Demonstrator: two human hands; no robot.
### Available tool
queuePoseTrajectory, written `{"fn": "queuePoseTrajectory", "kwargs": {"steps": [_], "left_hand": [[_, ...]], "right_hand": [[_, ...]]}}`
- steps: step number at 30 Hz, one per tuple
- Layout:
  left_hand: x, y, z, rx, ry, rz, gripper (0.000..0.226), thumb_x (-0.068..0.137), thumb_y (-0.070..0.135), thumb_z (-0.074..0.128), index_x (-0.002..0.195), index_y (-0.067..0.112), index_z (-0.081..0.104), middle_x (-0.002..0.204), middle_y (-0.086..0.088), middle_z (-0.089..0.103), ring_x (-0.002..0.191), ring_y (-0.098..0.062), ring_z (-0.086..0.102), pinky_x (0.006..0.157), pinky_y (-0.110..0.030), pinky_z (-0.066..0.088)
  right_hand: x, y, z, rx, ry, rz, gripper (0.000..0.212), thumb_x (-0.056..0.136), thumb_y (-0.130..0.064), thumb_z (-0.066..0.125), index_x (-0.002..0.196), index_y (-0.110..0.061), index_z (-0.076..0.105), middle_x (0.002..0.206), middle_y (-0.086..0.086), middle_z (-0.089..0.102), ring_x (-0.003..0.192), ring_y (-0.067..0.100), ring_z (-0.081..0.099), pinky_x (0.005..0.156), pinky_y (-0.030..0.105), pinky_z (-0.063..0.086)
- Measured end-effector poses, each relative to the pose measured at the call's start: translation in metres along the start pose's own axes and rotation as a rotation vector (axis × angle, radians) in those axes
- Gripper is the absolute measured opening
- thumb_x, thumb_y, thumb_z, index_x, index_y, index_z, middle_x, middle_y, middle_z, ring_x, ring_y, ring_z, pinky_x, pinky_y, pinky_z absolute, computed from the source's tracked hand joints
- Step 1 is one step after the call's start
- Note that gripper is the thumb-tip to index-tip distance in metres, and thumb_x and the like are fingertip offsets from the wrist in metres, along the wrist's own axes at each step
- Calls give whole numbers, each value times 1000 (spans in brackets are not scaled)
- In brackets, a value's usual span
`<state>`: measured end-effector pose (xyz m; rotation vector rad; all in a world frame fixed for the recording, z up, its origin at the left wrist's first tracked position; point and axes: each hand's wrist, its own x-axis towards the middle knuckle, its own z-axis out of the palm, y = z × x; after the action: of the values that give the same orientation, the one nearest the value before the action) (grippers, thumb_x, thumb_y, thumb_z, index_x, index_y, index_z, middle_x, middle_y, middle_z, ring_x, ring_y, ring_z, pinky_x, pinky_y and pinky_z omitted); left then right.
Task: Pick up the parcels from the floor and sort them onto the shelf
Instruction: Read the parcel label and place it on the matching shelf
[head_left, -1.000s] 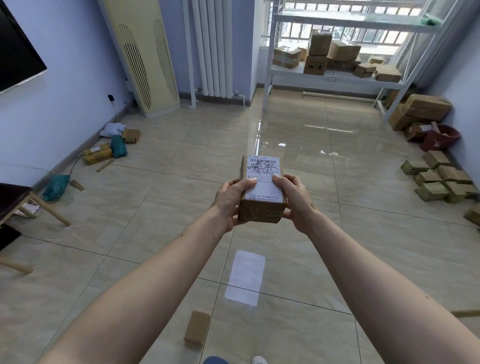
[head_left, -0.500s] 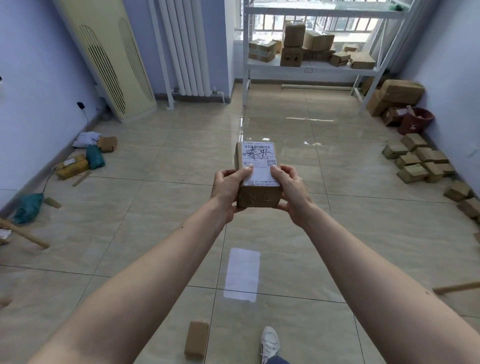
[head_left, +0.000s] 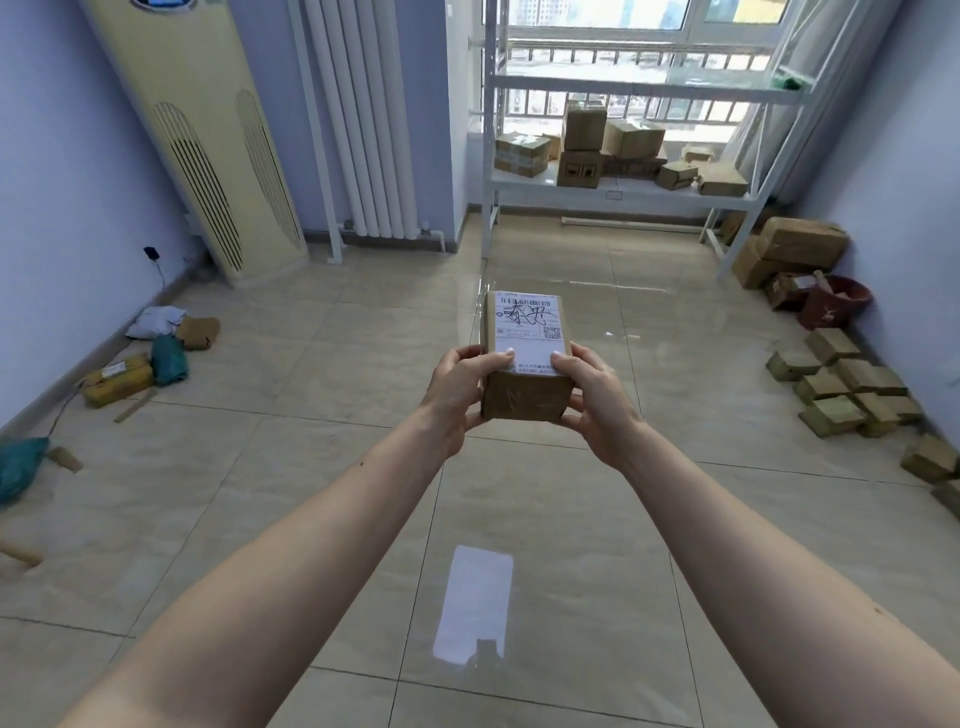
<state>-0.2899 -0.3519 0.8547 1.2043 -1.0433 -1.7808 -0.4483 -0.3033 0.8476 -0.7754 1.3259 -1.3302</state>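
room: pale tiled floor with lilac walls; a cream standing air conditioner leans in the far left corner, beside a white radiator.
shelf: i see a white metal shelf against the far window, its lower board carrying a crowd of brown boxes; i count about eight, though some overlap and i cannot be sure.
parcel in hand: one small brown parcel is held up in mid-air over the middle of the floor, well short of the shelf.
label: a white shipping label covers its top, with a barcode, a qr code and scrawled black handwriting; the small print is too fine for me to read.
left hand: my left hand is clamped on the parcel's left side, thumb lying on the label.
right hand: my right hand grips the right side the same way, fingers wrapped underneath.
floor, left edge: a yellow-taped parcel, two teal bags, a white bag and a brown packet.
floor, right edge: a cluster of small boxes, two larger cartons, and a red tub.
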Motion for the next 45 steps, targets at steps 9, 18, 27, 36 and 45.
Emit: {"fn": "queuePoseTrajectory", "kwargs": {"steps": [9, 18, 27, 36, 45], "left_hand": [[105, 44, 3, 1, -49, 26, 62, 79, 25, 75, 135, 17, 50, 118, -7, 71, 110, -25, 67, 94, -44, 55], [226, 98, -11, 18, -96, 47, 69, 76, 28, 76, 139, 18, 50, 122, -4, 71, 114, -23, 66, 102, -47, 51], [347, 132, 2, 3, -118, 22, 70, 76, 30, 81, 138, 17, 52, 126, -3, 70, 115, -21, 66, 98, -46, 54], [478, 184, 48, -43, -103, 40, 64, 77, 26, 82, 135, 20, 56, 127, -4, 70, 114, -19, 67, 88, -38, 57], [597, 229, 79, -97, -79, 40, 57, 79, 23, 81, 131, 19, 58, 128, -1, 68, 111, -17, 68, 76, -31, 57]], "right_hand": [[110, -32, 0, 5, 44, -21, 44, 92, -28, 62, 134, -19, 50, 117, 7, 69, 105, 27, 69, 73, 38, 58], [228, -59, 24, -9, 85, -52, 46, 90, -33, 65, 131, -20, 49, 121, 8, 68, 104, 23, 68, 64, 30, 54], [339, -76, 15, -70, 97, -40, 66, 77, -42, 70, 137, -29, 46, 120, -6, 70, 112, 19, 65, 84, 42, 52], [482, -124, -25, -71, 91, -66, 56, 84, -33, 71, 136, -26, 50, 119, -3, 71, 112, 21, 66, 80, 41, 54], [615, -164, -47, -87, 73, -62, 60, 79, -36, 72, 135, -27, 51, 117, -3, 72, 107, 20, 68, 76, 39, 54]]}}
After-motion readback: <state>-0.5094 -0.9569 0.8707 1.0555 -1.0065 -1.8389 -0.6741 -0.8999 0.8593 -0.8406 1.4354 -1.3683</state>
